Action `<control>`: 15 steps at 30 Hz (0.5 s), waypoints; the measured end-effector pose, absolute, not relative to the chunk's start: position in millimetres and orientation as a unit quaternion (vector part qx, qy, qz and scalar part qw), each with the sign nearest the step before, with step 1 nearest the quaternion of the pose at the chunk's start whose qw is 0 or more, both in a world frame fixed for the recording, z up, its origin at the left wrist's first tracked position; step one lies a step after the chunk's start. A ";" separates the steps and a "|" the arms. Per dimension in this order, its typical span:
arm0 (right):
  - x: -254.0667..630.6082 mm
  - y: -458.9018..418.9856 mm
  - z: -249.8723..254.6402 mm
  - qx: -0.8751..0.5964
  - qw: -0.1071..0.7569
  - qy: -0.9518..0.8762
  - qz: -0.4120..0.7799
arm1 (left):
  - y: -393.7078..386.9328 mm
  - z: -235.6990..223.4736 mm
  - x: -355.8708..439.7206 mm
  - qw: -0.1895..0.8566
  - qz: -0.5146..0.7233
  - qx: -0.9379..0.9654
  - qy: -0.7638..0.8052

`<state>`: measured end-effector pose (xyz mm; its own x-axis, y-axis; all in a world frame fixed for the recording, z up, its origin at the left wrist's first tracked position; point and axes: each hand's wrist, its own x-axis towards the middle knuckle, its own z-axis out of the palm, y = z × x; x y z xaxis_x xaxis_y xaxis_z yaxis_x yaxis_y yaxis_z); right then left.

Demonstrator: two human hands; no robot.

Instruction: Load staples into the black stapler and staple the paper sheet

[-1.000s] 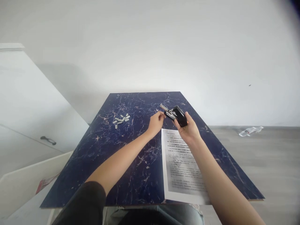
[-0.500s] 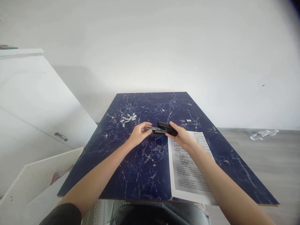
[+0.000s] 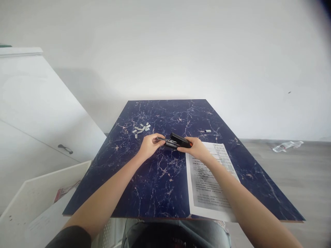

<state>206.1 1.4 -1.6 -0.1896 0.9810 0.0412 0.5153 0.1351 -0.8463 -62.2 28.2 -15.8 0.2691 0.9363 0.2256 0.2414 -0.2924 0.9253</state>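
Black, plain cloth sleeve point(image 3: 71, 237) on left arm point(image 3: 103, 199), near left, hem smooth, ending around elbow. Left hand point(image 3: 149, 147) bare. Right forearm point(image 3: 243, 194) and right hand point(image 3: 196, 148) bare. Near centre: black cloth garment point(image 3: 155, 235), small faint marking point(image 3: 179, 240) too blurred to read. Faded blue-grey denim trousers point(image 3: 213, 234) showing to left and right of garment.

Just one cam's used, head-worn: the blue marble-patterned table point(image 3: 160, 193) is viewed from above its near side, forward and down, pretty wide, with the wall point(image 3: 165, 51) beyond it caught too.
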 end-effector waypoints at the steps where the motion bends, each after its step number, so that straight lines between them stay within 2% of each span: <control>1: 204.3 1.4 -2.4 -0.552 0.314 -0.695 0.336 | 28.3 -15.3 -63.2 0.405 0.428 0.682 0.432; 5: 194.9 -0.7 -2.5 -0.546 0.317 -0.717 0.295 | 28.4 -14.0 -65.1 0.403 0.442 0.679 0.426; 12: 186.0 -4.4 1.5 -0.524 0.386 -0.703 0.286 | 27.8 -16.6 -62.9 0.411 0.481 0.632 0.447; 15: 188.3 -2.7 2.2 -0.532 0.405 -0.689 0.281 | 22.7 -13.5 -59.0 0.332 0.488 0.648 0.482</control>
